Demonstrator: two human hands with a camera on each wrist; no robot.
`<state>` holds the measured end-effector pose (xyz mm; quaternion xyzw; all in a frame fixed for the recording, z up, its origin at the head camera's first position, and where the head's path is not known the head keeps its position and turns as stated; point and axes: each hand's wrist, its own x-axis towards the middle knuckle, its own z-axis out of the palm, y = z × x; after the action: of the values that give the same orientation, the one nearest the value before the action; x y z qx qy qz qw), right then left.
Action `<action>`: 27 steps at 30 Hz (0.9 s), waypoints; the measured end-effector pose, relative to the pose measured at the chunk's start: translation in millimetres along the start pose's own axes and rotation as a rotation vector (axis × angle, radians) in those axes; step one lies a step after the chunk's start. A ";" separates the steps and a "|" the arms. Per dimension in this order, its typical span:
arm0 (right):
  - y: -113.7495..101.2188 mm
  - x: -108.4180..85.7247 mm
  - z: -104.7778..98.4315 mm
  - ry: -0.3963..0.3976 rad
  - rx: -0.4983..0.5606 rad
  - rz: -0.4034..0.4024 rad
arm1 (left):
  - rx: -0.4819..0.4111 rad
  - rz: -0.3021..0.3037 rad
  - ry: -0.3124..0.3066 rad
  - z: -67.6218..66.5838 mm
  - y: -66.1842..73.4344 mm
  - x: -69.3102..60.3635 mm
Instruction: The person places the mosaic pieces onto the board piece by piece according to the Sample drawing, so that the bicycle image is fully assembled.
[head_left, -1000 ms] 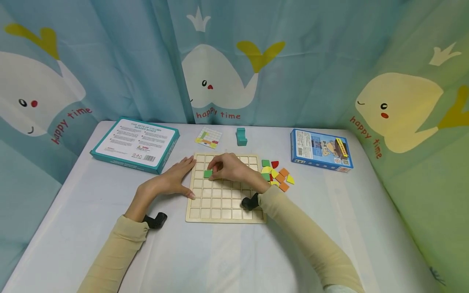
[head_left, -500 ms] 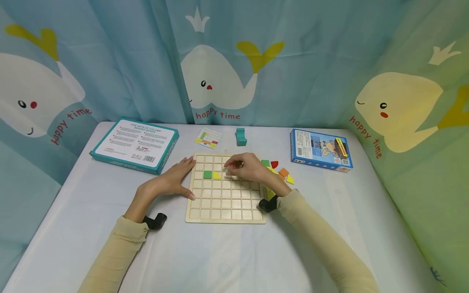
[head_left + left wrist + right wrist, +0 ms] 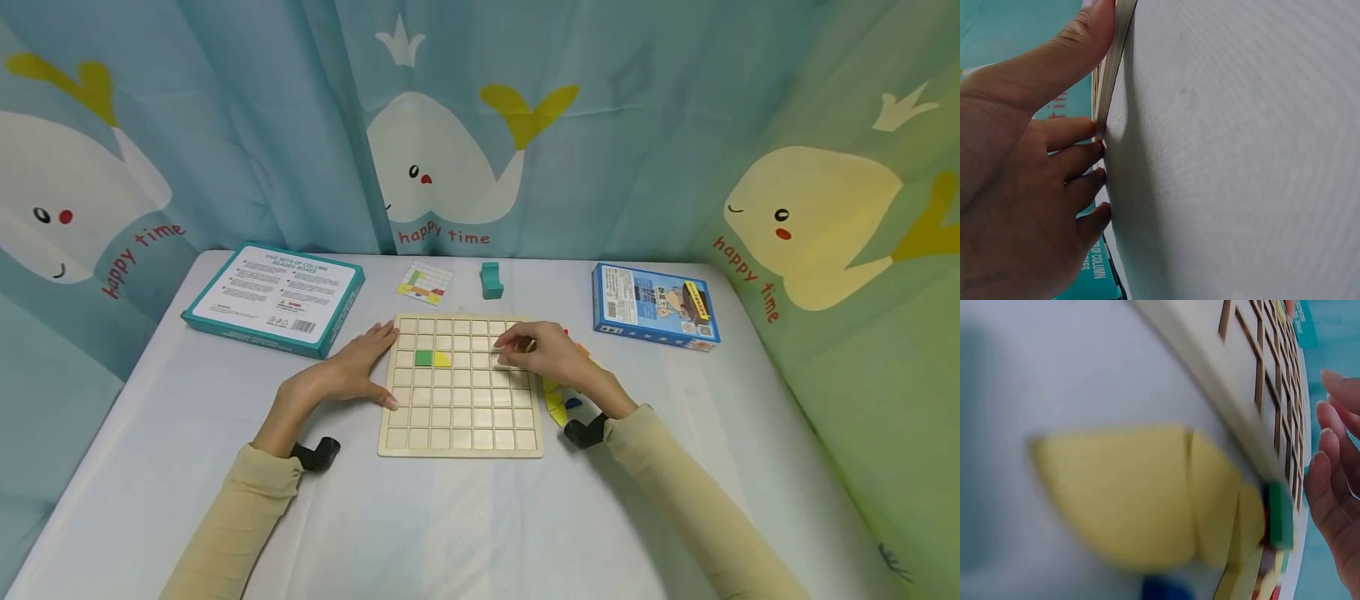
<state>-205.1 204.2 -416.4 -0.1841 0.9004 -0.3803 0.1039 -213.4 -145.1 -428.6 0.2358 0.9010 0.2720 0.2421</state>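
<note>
Gridded wooden board (image 3: pixel 461 417) lies between person's hands. Teal box (image 3: pixel 273 296) beyond and left of left hand (image 3: pixel 351 363), whose spread fingers touch board's left edge. Right of that hand, green square (image 3: pixel 423 357) and yellow tile (image 3: pixel 440 360) sit in neighboring cells. Right hand (image 3: pixel 547 348), fingers loosely bent, thumb parted, hovers over board's right side; yellow pieces (image 3: pixel 557 412) near its wrist, blue box (image 3: pixel 651 305) beyond.

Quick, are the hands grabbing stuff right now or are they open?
Left hand: open, touching the left edge of the wooden board.
Right hand: open, fingers loosely bent, no piece seen in it.
</note>
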 end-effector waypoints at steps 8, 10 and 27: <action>14.9 -13.4 -13.3 0.023 -0.028 0.058 | -0.003 -0.007 0.003 -0.3 1.1 -2.2; 18.8 -16.3 -16.8 0.030 -0.034 0.067 | -0.003 -0.006 0.002 -0.3 1.5 -2.3; 37.0 -32.1 -29.8 0.031 -0.091 0.172 | -0.007 0.016 0.012 0.0 -0.4 -1.5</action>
<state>-194.9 260.5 -421.1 -0.1049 0.9307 -0.3315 0.1136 -212.3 -146.3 -428.4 0.2404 0.8997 0.2784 0.2351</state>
